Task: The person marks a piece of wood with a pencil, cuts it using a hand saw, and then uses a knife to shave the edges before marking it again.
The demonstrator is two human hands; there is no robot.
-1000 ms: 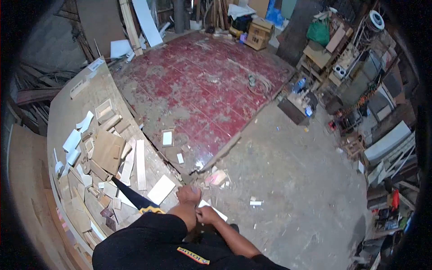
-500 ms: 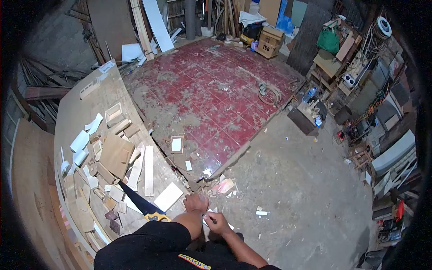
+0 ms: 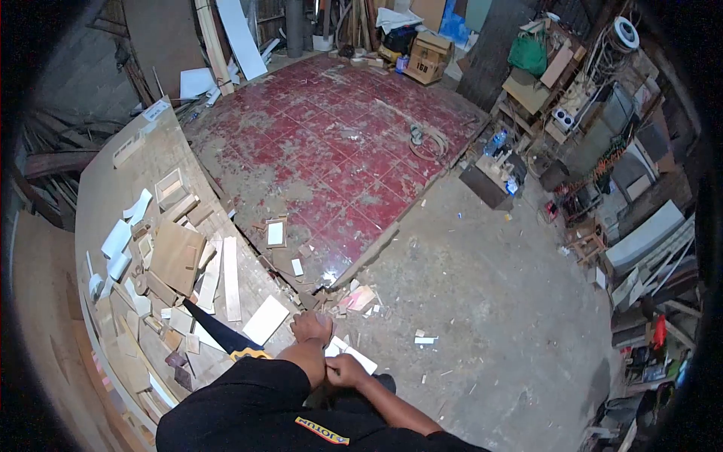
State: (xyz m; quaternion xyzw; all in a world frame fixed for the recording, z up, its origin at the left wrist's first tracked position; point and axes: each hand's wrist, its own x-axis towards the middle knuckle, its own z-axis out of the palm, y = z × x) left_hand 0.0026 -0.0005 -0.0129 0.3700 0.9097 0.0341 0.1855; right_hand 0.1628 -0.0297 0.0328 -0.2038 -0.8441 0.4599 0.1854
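My left hand (image 3: 312, 327) is at the workbench's near corner with its fingers curled; what lies under them is hidden. Below it, my right hand (image 3: 345, 371) is closed in a fist close to my left wrist, its contents too small to make out. A white board (image 3: 360, 358) shows between and beside the two hands, partly covered by my left arm. Left of my hands, another white panel (image 3: 265, 320) lies flat on the workbench (image 3: 245, 294). A handsaw (image 3: 215, 330) with a yellow handle lies beside that panel, its handle near my left sleeve.
Wood offcuts, a brown wooden piece (image 3: 177, 258) and an open wooden box (image 3: 173, 188) crowd the workbench. Beyond is a dusty red tiled floor (image 3: 324, 158). Scraps lie on the concrete (image 3: 482, 301). At the right stand a dark box (image 3: 486, 186) and piled materials.
The view has shifted, so the scene sits further left and higher. More of the white board shows between my hands. A dark tip seen earlier at my right hand no longer shows.
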